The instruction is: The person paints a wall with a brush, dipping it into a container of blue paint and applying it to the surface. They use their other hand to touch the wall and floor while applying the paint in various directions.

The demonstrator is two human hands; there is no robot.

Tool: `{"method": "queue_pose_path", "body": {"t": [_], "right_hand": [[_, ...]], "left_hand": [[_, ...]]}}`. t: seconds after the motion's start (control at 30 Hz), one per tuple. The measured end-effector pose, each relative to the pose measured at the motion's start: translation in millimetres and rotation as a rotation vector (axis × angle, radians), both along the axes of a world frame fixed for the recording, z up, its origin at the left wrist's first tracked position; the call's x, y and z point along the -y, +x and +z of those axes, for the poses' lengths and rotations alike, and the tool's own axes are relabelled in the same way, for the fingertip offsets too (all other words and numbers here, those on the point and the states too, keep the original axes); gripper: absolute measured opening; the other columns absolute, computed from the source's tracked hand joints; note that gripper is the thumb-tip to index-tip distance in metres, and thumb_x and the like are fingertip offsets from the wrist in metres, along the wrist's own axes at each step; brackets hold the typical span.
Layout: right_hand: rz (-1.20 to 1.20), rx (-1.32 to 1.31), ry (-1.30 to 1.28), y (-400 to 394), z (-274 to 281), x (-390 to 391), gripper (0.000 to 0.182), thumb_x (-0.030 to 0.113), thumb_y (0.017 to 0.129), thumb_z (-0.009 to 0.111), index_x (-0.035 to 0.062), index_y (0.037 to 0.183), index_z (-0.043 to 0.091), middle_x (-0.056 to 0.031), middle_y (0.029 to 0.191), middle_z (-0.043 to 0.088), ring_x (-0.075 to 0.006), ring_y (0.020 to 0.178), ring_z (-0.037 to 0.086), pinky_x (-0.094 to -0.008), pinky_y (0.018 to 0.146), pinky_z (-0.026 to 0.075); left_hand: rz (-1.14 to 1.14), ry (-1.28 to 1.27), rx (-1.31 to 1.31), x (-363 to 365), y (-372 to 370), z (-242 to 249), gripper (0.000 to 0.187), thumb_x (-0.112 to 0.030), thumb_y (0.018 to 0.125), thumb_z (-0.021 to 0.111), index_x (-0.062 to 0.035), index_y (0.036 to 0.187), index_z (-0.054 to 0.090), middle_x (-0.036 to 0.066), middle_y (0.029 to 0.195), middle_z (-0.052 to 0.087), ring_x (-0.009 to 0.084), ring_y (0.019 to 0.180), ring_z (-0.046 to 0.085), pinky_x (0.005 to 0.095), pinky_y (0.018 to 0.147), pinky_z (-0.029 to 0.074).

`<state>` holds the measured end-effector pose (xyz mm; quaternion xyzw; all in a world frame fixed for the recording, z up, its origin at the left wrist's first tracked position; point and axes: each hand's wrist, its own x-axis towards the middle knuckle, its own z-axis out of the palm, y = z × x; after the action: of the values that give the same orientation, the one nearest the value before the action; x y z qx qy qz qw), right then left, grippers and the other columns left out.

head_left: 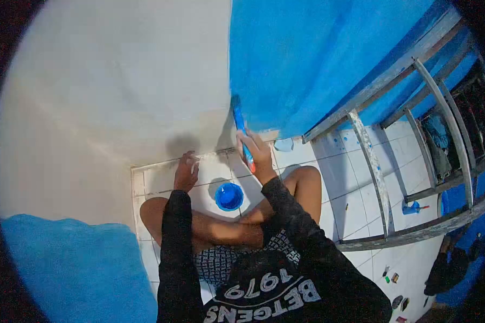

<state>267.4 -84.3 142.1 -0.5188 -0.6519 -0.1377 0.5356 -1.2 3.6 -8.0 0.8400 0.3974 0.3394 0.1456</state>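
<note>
"While you've got a clear view, what are the surfaces?"

"Corner of a room. Pale wall (161, 64) ahead and to the left, blue wall section (307, 54) to the right of a near-vertical edge. Another blue area (75, 264) low on the left, wavy top. White tile floor (299, 158), blue spots near the ladder foot. Person seated cross-legged on it."

"Hands?"

"Right hand (258, 154): fingers wrapped round the handle of the brush (239, 119), bristles up at the pale/blue edge, orange handle end down. Left hand (186, 171): fingers bent but parted, just beside the wall base. Bowl (229, 208), blue inside, on the tiles between the legs and the wall."

"Anything in the way?"

"Ladder (373, 167), paint-flecked, slants across the right side, over floor and blue wall. Small blue container (412, 208) seen between its rungs, red-tipped thing by it. Pale-blue piece (284, 145) by the wall base, can't tell what."

"Hard to make out?"

"Dark heap behind the ladder, small items (395, 278) lower right, too tiny. Forearm sleeves cut off below. Brush grip partly hidden by the fingers; bristle contact unclear in shadow. Left fingertips blurry, can't tell if they touch the wall."
</note>
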Motion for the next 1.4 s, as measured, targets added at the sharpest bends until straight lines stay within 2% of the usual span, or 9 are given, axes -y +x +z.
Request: {"method": "queue_pose_path", "body": {"t": [0.23,0.33,0.57,0.83,0.9,1.03,1.07,1.2,1.4], "right_hand": [[0.114,0.004,-0.363,0.5,-57.0,28.7,0.033,-0.001,0.08,0.073,0.0046,0.112,0.067,-0.0167,0.104,0.068,-0.0351,0.085,0.07,-0.0362,0.071,0.057],[0.135,-0.054,-0.155,-7.4,-23.7,39.1,0.035,-0.003,0.079,0.075,0.0051,0.112,0.068,-0.0175,0.108,0.069,-0.0312,0.089,0.073,-0.0353,0.073,0.058],[-0.052,0.011,0.212,-7.1,42.7,-3.5,0.036,-0.003,0.077,0.076,0.0079,0.111,0.071,-0.0184,0.114,0.07,-0.0292,0.09,0.074,-0.0335,0.074,0.058],[0.129,-0.029,-0.172,1.5,-55.2,12.2,0.047,-0.003,0.077,0.073,0.0079,0.122,0.063,-0.0172,0.117,0.066,-0.0345,0.093,0.07,-0.0387,0.075,0.057],[0.136,-0.007,-0.495,3.0,-73.3,19.0,0.056,-0.001,0.079,0.065,0.0124,0.133,0.058,-0.0184,0.128,0.059,-0.0392,0.098,0.067,-0.044,0.081,0.057],[0.171,-0.007,-0.389,1.2,-82.0,32.8,0.058,-0.002,0.079,0.064,0.0122,0.134,0.056,-0.019,0.13,0.057,-0.0397,0.099,0.067,-0.0439,0.08,0.057],[0.127,-0.064,-0.315,-1.3,-83.5,33.5,0.042,-0.001,0.08,0.071,0.0095,0.121,0.066,-0.0175,0.121,0.066,-0.0345,0.097,0.07,-0.0368,0.078,0.057],[0.056,-0.072,-0.114,-9.6,-11.8,40.7,0.036,-0.003,0.08,0.074,0.0078,0.114,0.07,-0.0178,0.117,0.068,-0.0305,0.094,0.071,-0.0351,0.079,0.057],[0.033,-0.103,-0.113,7.2,-25.8,17.8,0.042,-0.002,0.077,0.073,0.0086,0.118,0.066,-0.0192,0.119,0.065,-0.0367,0.096,0.069,-0.037,0.08,0.056]], "left_hand": [[-0.033,-0.006,-0.034,4.5,0.0,6.2,0.031,-0.004,0.089,0.061,-0.0068,0.12,0.058,0.02,0.137,0.053,0.0407,0.128,0.05,0.0485,0.109,0.042],[-0.038,0.085,0.021,3.1,3.0,8.3,0.017,-0.008,0.091,0.061,-0.0019,0.107,0.062,0.019,0.132,0.053,0.0393,0.119,0.055,0.0459,0.101,0.047],[-0.007,-0.066,-0.023,4.9,4.1,12.4,0.019,-0.009,0.09,0.062,-0.0039,0.108,0.063,0.017,0.133,0.053,0.0385,0.119,0.056,0.0457,0.1,0.048],[-0.054,-0.058,0.015,-1.4,0.5,-2.3,0.027,-0.005,0.089,0.063,-0.0062,0.116,0.06,0.02,0.137,0.053,0.0401,0.129,0.05,0.0477,0.109,0.042],[-0.049,-0.058,-0.01,2.0,1.9,0.4,0.021,-0.008,0.091,0.062,-0.0046,0.111,0.063,0.019,0.136,0.053,0.039,0.127,0.051,0.0467,0.106,0.044],[0.018,0.002,-0.041,6.8,5.3,1.8,0.017,-0.01,0.091,0.062,-0.0028,0.106,0.065,0.018,0.137,0.052,0.0386,0.125,0.052,0.0463,0.104,0.046],[0.021,0.007,-0.04,3.4,4.4,0.5,0.017,-0.01,0.091,0.062,-0.0028,0.106,0.065,0.018,0.137,0.052,0.0386,0.125,0.052,0.0463,0.104,0.046],[-0.033,-0.006,-0.017,3.7,-0.5,-0.6,0.02,-0.008,0.09,0.063,-0.0051,0.11,0.063,0.018,0.136,0.053,0.0396,0.127,0.051,0.0468,0.107,0.044],[-0.02,-0.098,-0.044,7.8,4.4,12.5,0.019,-0.007,0.09,0.063,-0.0062,0.109,0.063,0.017,0.136,0.053,0.0374,0.126,0.052,0.0462,0.106,0.045]]}}
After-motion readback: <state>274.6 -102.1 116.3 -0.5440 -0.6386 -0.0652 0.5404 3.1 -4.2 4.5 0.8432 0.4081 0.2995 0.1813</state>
